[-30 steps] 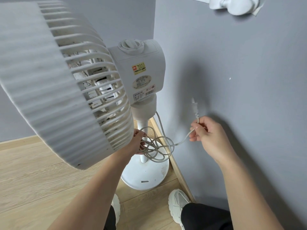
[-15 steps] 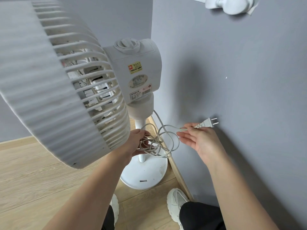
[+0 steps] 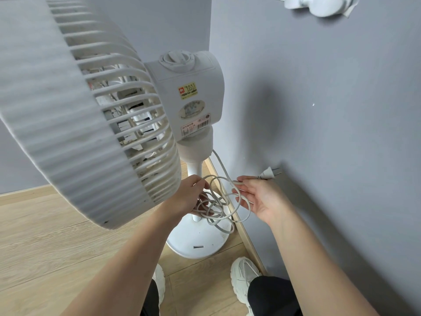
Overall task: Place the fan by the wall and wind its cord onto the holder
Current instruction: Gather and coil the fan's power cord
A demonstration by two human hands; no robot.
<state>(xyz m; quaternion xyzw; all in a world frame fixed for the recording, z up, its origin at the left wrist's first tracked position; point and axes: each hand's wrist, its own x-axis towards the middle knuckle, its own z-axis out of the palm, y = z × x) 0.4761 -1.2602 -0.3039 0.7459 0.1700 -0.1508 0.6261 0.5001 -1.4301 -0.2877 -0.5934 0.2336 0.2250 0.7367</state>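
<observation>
Fan (image 3: pixel 109 115) stands w/ its round base (image 3: pixel 196 238) on the floor, just beside the grey wall (image 3: pixel 319 133); that part looks done. Cord (image 3: pixel 218 201) hangs in loose loops around the pole (image 3: pixel 196 176), above the base. Left hand (image 3: pixel 190 195) is closed on the loop bundle next to the pole. Right hand (image 3: pixel 262 197) is mostly open, fingers pinching the cord just behind the plug (image 3: pixel 268 174), wall side of the pole. Cord looks light, limp, smooth & springy, so loops prob slip or tangle. Best grip: bundle as one, plus cord near the plug, not the prongs. Holder not visible.
</observation>
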